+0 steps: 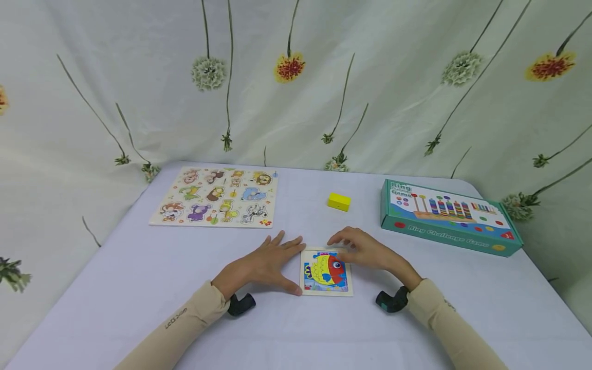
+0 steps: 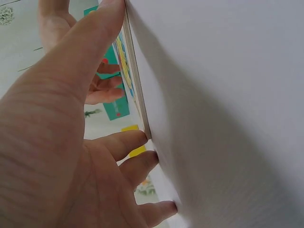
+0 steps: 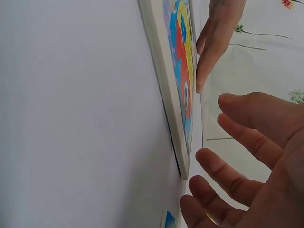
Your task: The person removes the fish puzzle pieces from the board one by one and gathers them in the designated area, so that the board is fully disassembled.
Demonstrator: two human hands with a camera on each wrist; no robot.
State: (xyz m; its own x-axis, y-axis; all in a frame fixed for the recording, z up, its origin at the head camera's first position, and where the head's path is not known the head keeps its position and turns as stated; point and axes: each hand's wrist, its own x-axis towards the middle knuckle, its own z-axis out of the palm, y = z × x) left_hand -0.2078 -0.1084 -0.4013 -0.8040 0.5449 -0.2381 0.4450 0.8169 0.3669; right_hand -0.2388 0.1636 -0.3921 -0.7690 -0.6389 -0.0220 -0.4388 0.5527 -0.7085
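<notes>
Item under inspection: the fish puzzle [image 1: 326,272], lying flat on the desk [image 1: 296,334] between the two hands, picture side up. The left hand [image 1: 270,262] stands at its nine o'clock, grip spread wide — thumb touching near the eight o'clock corner, index fingertip near the ten o'clock corner, the other fingers fanned beyond and resting on the cloth. The right hand [image 1: 363,249] is at one to two o'clock, partly over that corner; its grip is loose, fingers bent and apart, with nothing pinched, and the right-wrist view shows air between those fingers and the frame's edge. I cannot rule out a light touch by the thumb. Progress, as I judge it: the visible picture reads as whole, yellow body, red head and blue fins meeting along fine seams, so the assembly looks done or all but done. The one o'clock corner is covered by the right hand and cannot be certified; what is left appears to be little more than settling or checking the fit and clearing the hands. Elsewhere, untouched: an animal board [image 1: 213,198] at ten o'clock, its figures seemingly seated; a yellow block [image 1: 339,202] just past twelve; a green game box [image 1: 450,216] at two.
</notes>
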